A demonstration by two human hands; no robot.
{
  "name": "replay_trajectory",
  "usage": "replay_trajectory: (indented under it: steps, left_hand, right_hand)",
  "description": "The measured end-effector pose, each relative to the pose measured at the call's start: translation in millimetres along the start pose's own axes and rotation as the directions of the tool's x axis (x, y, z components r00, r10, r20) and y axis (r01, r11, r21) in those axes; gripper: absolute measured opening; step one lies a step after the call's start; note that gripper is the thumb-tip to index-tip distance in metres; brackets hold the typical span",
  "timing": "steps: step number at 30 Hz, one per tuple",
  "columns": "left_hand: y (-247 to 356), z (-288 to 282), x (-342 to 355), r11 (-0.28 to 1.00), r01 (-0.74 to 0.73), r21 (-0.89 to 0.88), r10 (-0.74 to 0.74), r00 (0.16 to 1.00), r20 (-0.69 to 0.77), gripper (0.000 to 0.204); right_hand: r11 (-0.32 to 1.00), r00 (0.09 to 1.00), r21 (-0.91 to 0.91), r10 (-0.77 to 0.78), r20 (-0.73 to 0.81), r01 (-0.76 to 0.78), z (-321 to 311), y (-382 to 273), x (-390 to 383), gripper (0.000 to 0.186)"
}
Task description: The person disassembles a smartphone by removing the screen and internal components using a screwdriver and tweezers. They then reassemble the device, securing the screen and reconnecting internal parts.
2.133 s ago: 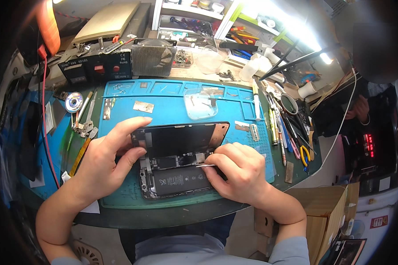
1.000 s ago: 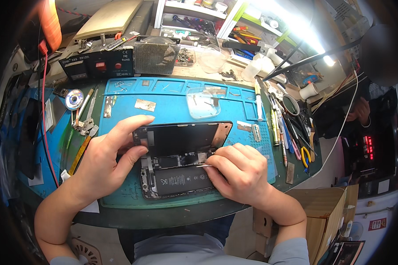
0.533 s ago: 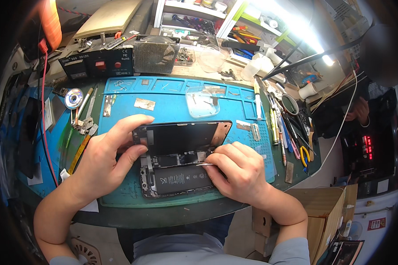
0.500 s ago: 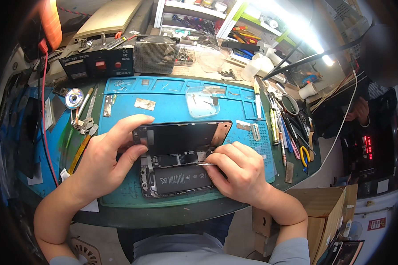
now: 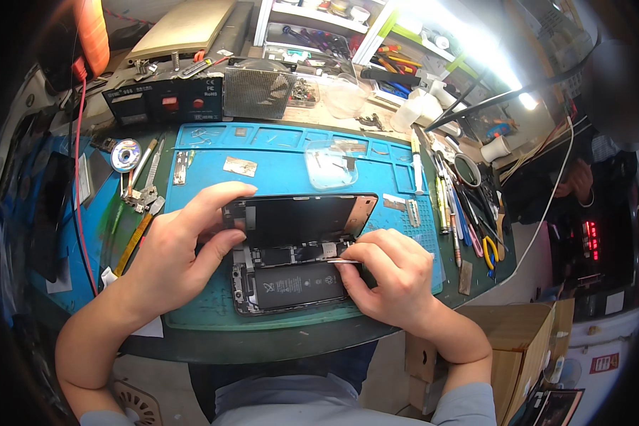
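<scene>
An opened smartphone lies on the blue work mat (image 5: 213,298), its black battery (image 5: 291,287) and metal-shielded circuit board exposed in the lower body. Its screen panel (image 5: 291,220) stands tilted up along the far side. My left hand (image 5: 181,238) pinches the panel's left edge between thumb and fingers. My right hand (image 5: 390,277) is closed on a thin, pale, slender tool (image 5: 343,261), whose tip points left over the board near the battery's upper edge. Most of that tool is hidden inside my fingers, so its kind cannot be made out.
Beyond the phone sit a clear plastic box (image 5: 330,167) and small metal plates (image 5: 240,167). Scissors (image 5: 467,169), pliers (image 5: 490,252) and several slim tools line the right side. A solder reel (image 5: 126,155) is at left. A black control box (image 5: 163,101) stands behind.
The whole scene sits slightly farther right in the picture, from a small camera shift. Both hands keep their grips, and the phone stays in place on the mat.
</scene>
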State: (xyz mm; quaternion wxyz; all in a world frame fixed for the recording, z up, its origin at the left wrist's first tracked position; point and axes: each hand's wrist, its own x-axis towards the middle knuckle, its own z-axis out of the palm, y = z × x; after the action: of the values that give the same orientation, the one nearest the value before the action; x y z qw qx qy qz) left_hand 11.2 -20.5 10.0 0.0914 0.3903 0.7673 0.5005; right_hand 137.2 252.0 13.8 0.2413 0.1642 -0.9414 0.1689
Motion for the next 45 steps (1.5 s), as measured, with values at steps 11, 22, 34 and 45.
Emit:
replay_trajectory:
  steps: [11,22,34,45]
  left_hand:
    - [-0.5,-0.1,0.6,1.000,-0.013,0.004,0.013,1.000,0.021,0.051]
    - [-1.2,-1.3,0.6,1.000,-0.010,0.019,0.010,0.999,0.031,0.052]
    - [-3.8,1.3,0.2,0.999,-0.050,-0.010,0.050,0.999,0.001,0.052]
    - [-3.8,0.2,1.0,0.999,-0.031,-0.009,0.031,0.999,0.010,0.050]
  right_hand:
    - [0.999,0.999,-0.009,0.034,0.026,-0.034,13.0,-31.6,9.9,0.017]
    - [0.993,0.998,-0.103,0.063,-0.006,-0.063,14.3,-40.5,7.5,0.017]
    - [0.991,0.998,-0.111,0.067,-0.007,-0.068,15.1,-43.5,7.8,0.017]
    - [0.993,0.995,-0.064,0.093,-0.047,-0.096,11.0,-32.5,-1.4,0.016]
